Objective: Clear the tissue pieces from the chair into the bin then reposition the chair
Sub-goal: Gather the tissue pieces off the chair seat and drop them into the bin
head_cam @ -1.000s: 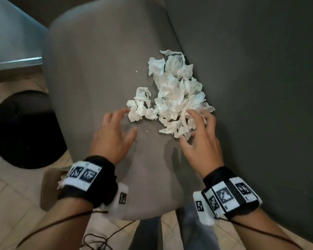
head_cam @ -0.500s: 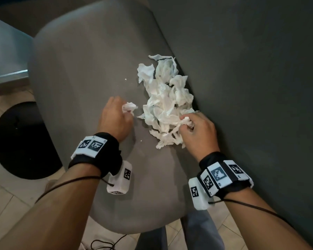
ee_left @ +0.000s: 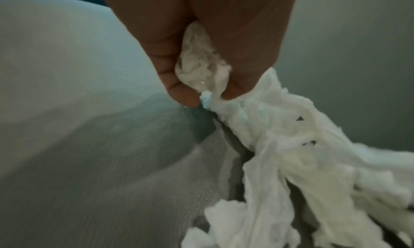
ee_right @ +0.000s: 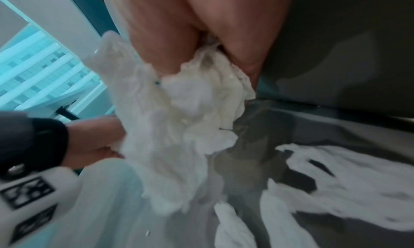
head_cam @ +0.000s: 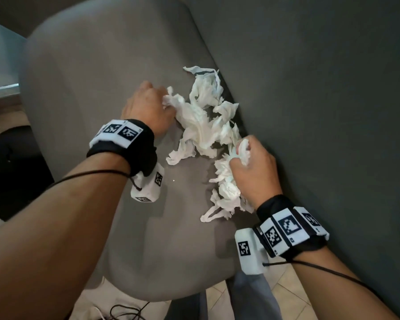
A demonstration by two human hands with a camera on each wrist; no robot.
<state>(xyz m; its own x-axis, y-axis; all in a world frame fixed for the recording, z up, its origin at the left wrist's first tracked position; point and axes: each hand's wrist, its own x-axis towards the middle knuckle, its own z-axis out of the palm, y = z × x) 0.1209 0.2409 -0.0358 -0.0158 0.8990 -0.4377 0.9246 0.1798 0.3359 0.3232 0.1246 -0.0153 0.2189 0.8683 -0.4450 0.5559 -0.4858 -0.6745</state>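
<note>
A heap of torn white tissue pieces [head_cam: 203, 125] lies on the grey chair seat [head_cam: 90, 88], close to the dark backrest [head_cam: 321, 100]. My left hand [head_cam: 148, 109] grips a wad of tissue at the heap's left edge; the left wrist view shows the tissue [ee_left: 201, 69] squeezed between thumb and fingers. My right hand [head_cam: 252, 167] clutches a bunch of tissue at the heap's near end, strands [head_cam: 224, 195] hanging below the fist. In the right wrist view that bunch [ee_right: 179, 127] trails from the closed fingers over the seat.
A black round bin or base [head_cam: 14, 169] stands on the tiled floor to the left of the chair. A cable [head_cam: 125, 312] lies on the floor under the seat's front edge. A pale ledge [head_cam: 0, 65] is at far left.
Both hands went from spread fingers beside the heap to fists full of tissue. The left hand moved forward into the heap; the right pulled its bunch back toward me.
</note>
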